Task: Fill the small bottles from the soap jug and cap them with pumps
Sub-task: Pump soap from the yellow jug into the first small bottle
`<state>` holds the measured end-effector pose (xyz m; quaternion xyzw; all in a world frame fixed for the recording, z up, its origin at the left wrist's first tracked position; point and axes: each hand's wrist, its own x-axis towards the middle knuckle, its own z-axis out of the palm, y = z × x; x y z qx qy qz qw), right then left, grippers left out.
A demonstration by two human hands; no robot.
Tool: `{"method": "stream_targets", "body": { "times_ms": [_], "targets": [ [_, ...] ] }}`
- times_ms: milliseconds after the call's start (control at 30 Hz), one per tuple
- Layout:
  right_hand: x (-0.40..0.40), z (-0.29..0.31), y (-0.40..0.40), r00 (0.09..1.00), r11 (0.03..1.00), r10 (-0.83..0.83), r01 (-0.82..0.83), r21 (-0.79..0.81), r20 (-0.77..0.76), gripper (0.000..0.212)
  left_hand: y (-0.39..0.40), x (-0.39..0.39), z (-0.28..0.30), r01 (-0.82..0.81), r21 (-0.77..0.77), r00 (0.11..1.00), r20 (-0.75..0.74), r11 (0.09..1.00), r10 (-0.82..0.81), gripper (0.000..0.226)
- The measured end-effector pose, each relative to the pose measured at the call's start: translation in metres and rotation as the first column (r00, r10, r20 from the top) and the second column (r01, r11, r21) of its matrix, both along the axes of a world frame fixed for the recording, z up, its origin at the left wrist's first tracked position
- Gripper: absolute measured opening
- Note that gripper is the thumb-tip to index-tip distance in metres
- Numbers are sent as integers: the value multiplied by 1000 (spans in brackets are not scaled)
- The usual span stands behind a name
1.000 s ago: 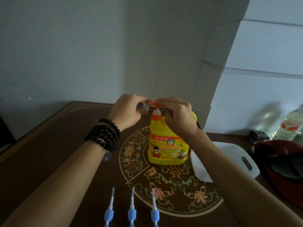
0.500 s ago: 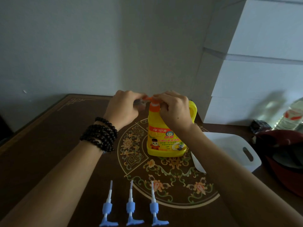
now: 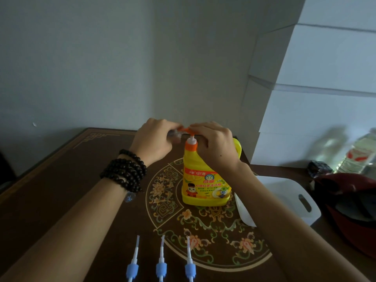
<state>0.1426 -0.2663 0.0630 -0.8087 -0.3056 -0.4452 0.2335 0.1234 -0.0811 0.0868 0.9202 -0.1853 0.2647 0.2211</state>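
The yellow soap jug (image 3: 205,182) stands upright on my dark desk (image 3: 61,190), on its painted round flower pattern. My right hand (image 3: 215,145) rests on the jug's orange pump head (image 3: 184,130), fingers curled over it, so that grip is closed on the pump head. My left hand (image 3: 154,139) holds a small clear bottle (image 3: 175,137) right under the pump's spout; that grip is closed around the bottle, most of which is hidden by my fingers. A string of dark beads (image 3: 126,174) wraps my left wrist. Near the desk's front edge three blue-collared pumps (image 3: 161,263) lie side by side, tubes pointing away from me. A white tray (image 3: 293,200) sits just right of the jug.
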Motion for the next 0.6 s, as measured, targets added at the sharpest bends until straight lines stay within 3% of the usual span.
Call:
{"method": "stream_targets", "body": {
  "times_ms": [167, 433, 600],
  "targets": [
    [-2, -4, 4, 999, 994, 44, -43, 105, -9, 31, -2, 1, -3, -3, -3, 1000, 26, 1000, 3, 29],
    [-2, -17, 5, 996, 989, 87, -84, 125, -26, 41, -2, -2, -22, 1, -49, 1000, 10, 999, -1, 27],
    [-3, -2, 4, 996, 997, 57, -54, 46, -65, 21, -1, -2, -8, -5, -52, 1000, 26, 999, 6, 25]
  ]
}}
